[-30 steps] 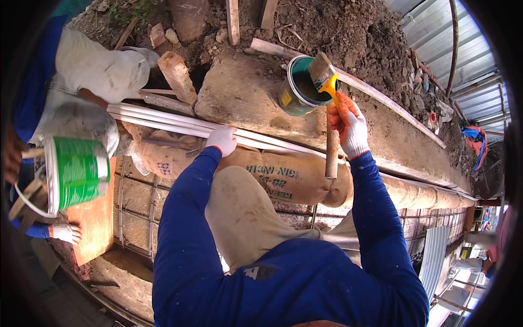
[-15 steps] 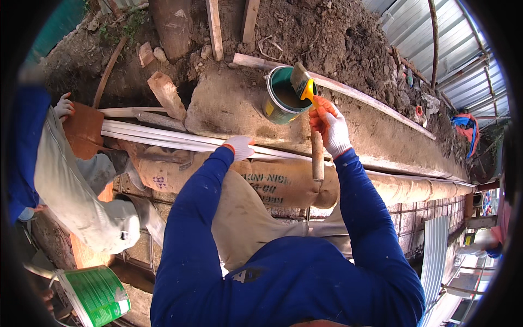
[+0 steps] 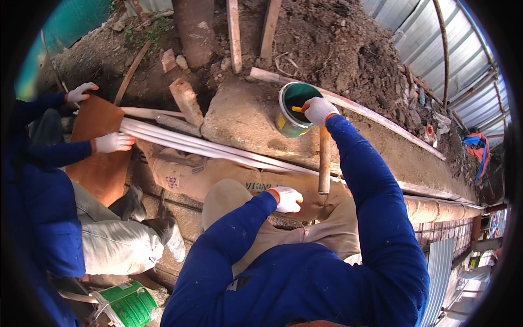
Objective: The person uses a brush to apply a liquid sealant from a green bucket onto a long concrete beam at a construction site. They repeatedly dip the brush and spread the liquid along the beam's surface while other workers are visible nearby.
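My right hand (image 3: pixel 319 110), in a white glove, grips a yellow-handled brush (image 3: pixel 298 109) lowered into the dark green bucket (image 3: pixel 291 122); the bristles are out of sight. The bucket sits on a concrete ledge (image 3: pixel 239 117) beside a short round wooden piece (image 3: pixel 324 169). My left hand (image 3: pixel 287 199), also gloved, is over burlap wrapping (image 3: pixel 220 171) between my knees, open with loosely bent fingers and nothing seen in it. Long white strips (image 3: pixel 201 148) lie between ledge and burlap.
At left a co-worker (image 3: pixel 49 207) in blue has gloved hands (image 3: pixel 113 143) at a reddish-brown board (image 3: pixel 98 169). A green pail (image 3: pixel 129 302) is at lower left. Soil (image 3: pixel 348 54), loose boards (image 3: pixel 235 38) and metal sheeting (image 3: pixel 414 27) border the ledge, with rebar (image 3: pixel 441 234) at right.
My right hand has lowered the brush into the bucket. My left hand has left the white strips and moved down and right. The co-worker and board have come into view at left.
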A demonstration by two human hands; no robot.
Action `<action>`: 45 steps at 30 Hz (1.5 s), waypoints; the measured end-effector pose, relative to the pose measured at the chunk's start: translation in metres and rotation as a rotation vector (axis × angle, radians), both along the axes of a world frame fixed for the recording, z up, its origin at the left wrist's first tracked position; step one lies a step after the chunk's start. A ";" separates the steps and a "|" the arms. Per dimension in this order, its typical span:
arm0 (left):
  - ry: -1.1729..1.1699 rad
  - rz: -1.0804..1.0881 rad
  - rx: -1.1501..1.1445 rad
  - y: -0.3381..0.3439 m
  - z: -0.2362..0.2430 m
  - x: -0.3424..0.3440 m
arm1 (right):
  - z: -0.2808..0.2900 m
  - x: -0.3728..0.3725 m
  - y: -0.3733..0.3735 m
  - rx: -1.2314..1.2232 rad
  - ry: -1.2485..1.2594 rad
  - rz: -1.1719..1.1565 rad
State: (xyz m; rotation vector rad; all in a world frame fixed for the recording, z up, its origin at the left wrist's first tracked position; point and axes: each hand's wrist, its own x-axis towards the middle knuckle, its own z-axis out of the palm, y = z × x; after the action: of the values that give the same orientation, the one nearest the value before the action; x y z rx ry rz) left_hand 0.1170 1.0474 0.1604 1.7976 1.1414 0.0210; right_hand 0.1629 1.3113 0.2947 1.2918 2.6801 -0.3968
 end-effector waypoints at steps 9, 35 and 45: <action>-0.114 0.155 0.051 -0.018 -0.001 -0.016 | -0.043 -0.015 0.036 0.003 -0.103 0.126; 0.182 0.618 0.294 -0.015 -0.021 -0.199 | -0.028 -0.022 0.027 -0.159 -0.040 0.073; 0.779 0.870 0.264 -0.035 -0.129 -0.301 | 0.011 0.012 0.025 -0.314 0.144 -0.126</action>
State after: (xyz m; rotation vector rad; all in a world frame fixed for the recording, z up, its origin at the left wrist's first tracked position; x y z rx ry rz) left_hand -0.1835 1.0129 0.0318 1.3957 2.5126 -0.0204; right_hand 0.1749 1.3359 0.3057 1.3822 2.5162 -0.9176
